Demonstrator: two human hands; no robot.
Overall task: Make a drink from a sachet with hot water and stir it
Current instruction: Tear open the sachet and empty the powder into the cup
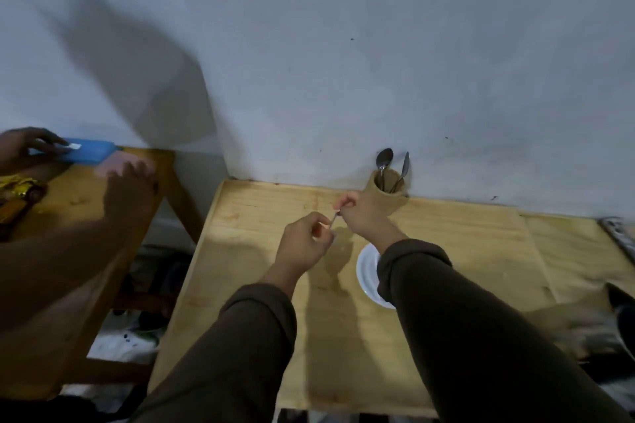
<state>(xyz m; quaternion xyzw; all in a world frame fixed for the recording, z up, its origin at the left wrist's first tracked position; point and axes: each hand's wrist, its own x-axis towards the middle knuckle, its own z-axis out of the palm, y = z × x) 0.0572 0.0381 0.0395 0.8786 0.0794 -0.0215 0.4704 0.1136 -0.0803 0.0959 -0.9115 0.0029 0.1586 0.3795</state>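
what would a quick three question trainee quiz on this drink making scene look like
1. True or false: the left hand and right hand are pinching one small item between them above the wooden table.
2. Which stands in the holder by the wall? A) a spoon and a knife B) two forks C) a whisk
3. What white thing lies on the table, partly hidden by the right sleeve?

Key
1. True; the item is too small and blurred to name.
2. A
3. A white dish; whether plate or saucer cannot be told.
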